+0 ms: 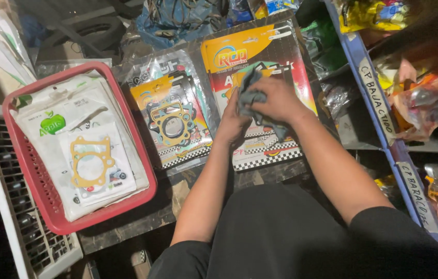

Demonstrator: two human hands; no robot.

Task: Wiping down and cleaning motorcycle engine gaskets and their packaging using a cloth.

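Hands (pixel 258 111) on cloth (pixel 252 95) (packet (pixel 276 57) half-hidden)

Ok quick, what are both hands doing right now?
Left hand: flat on the gasket packet, holding nothing.
Right hand: closed on a grey cloth.

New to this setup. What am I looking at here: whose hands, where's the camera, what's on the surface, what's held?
There is no machine here: a person works with two bare hands, and the single camera sits on their head, looking down.

The right hand grips a grey cloth and presses it onto a large red and yellow gasket pack. The left hand rests flat on the same pack, beside the cloth.

Left of it lies a second gasket pack in clear plastic. Further left stands a red basket with more bagged gaskets, one a tan gasket on top. On the right is a blue shelf with wrapped goods.
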